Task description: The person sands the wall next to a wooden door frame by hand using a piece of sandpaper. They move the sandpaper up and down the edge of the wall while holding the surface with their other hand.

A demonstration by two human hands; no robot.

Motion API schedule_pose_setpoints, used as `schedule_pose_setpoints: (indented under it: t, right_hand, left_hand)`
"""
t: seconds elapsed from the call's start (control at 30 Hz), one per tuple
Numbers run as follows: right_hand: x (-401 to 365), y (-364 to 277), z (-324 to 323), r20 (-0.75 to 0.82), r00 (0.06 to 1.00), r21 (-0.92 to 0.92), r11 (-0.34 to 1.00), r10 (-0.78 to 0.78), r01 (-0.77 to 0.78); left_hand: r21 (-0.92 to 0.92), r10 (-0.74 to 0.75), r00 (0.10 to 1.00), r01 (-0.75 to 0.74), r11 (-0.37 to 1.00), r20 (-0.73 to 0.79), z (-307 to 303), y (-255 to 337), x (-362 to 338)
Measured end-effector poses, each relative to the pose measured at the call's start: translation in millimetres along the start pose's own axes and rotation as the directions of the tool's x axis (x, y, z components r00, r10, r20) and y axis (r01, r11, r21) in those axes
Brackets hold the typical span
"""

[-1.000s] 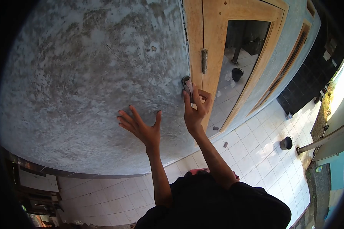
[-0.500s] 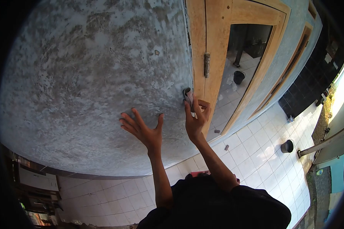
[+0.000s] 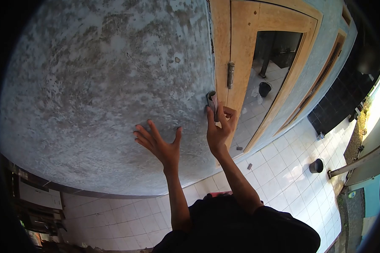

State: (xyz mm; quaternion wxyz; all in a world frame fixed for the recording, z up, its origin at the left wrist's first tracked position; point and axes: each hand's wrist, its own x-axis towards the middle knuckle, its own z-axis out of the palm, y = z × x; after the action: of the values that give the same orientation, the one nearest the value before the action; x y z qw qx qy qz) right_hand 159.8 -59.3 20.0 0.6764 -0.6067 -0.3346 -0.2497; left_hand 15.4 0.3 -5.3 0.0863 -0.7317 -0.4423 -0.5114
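Mottled grey-blue plaster covers the wall (image 3: 93,92) in front of me. My left hand (image 3: 161,145) is spread with its fingertips at the wall and holds nothing. To its right, my right hand (image 3: 221,128) grips a small curled piece of sandpaper (image 3: 213,101), grey outside and pinkish inside. The sandpaper is against the wall's edge, right beside the wooden door frame (image 3: 222,50). A metal hinge (image 3: 230,75) sits on the frame above my right hand.
Right of the frame is a glass pane (image 3: 270,71) with reflections. A black bucket (image 3: 316,165) and a small brown block (image 3: 250,166) stand on the white tiled floor (image 3: 278,173). A post (image 3: 354,162) lies farther right.
My right hand and the sandpaper have moved slightly up along the wall's edge. My left hand remains spread at nearly the same place. The view has shifted a little.
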Motion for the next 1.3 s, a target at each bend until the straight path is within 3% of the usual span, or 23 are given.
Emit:
schedule_pose_setpoints:
  t: [0.17, 0.37, 0.57, 0.83, 0.97, 1.1, 1.17, 1.3]
  right_hand:
    - [29, -21, 4, -0.033, 0.999, 0.023, 1.000, 0.015, -0.014]
    - [-12, 5, 2, -0.030, 0.999, -0.027, 1.000, -0.017, 0.016]
    - [22, -16, 9, -0.086, 0.996, 0.020, 0.999, 0.027, -0.025]
    - [-8, 11, 5, -0.029, 0.999, 0.029, 0.999, 0.028, -0.027]
    - [24, -17, 7, -0.063, 0.996, 0.047, 0.997, 0.065, -0.062]
    - [14, -7, 6, -0.081, 0.997, 0.072, 0.997, 0.018, -0.012]
    - [-3, 6, 1, -0.011, 1.000, -0.037, 0.999, -0.022, 0.022]
    - [3, 1, 2, -0.016, 1.000, -0.036, 0.999, 0.000, 0.000]
  left_hand:
    - [-0.007, 0.003, 1.000, -0.003, 1.000, 0.011, -2, 1, 1]
    - [0.009, -0.005, 1.000, 0.005, 1.000, 0.009, -1, 0, -1]
    - [0.023, 0.027, 1.000, -0.027, 0.999, 0.003, -1, 0, -1]
    - [0.026, 0.003, 1.000, -0.003, 1.000, 0.017, 0, -1, -3]
    - [0.027, 0.029, 1.000, -0.029, 0.999, 0.003, -1, -1, -3]
    - [0.010, 0.014, 1.000, -0.014, 1.000, 0.011, -1, 0, -2]
    - [0.021, 0.014, 1.000, -0.014, 1.000, 0.007, -1, -2, -3]
    - [0.021, 0.020, 1.000, -0.020, 1.000, 0.006, 1, -3, -2]
